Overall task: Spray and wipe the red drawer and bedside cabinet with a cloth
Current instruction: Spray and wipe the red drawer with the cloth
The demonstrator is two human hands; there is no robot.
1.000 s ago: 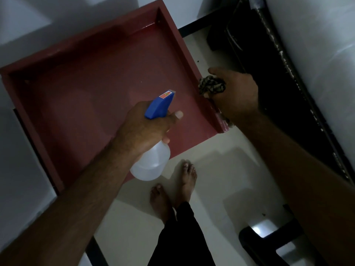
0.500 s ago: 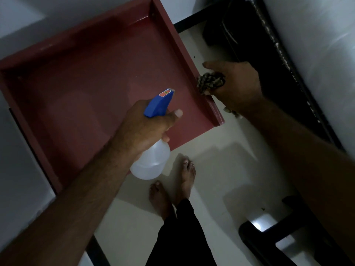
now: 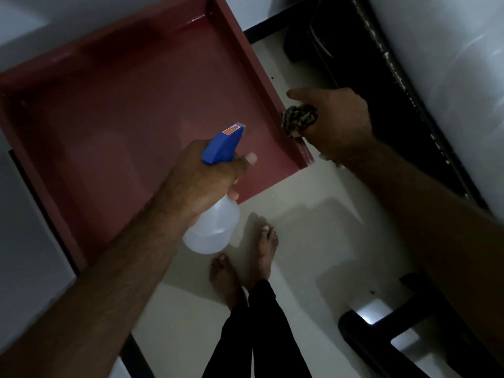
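Note:
An open red drawer (image 3: 117, 126) fills the upper left, seen from above and standing empty. My left hand (image 3: 201, 181) grips a translucent spray bottle (image 3: 214, 230) by its blue trigger head, held over the drawer's front part with the nozzle pointing into the drawer. My right hand (image 3: 338, 124) holds a bunched patterned cloth (image 3: 298, 118) against the drawer's right side wall, close to its front corner. The bedside cabinet's pale body shows only at the left edge.
My bare feet (image 3: 245, 260) stand on the pale tiled floor just in front of the drawer. A dark bed frame (image 3: 395, 99) with a white mattress runs along the right. A black stand (image 3: 381, 331) sits at the lower right.
My right hand with the cloth has slid a little along the drawer's right wall. The left hand with the bottle has stayed over the drawer.

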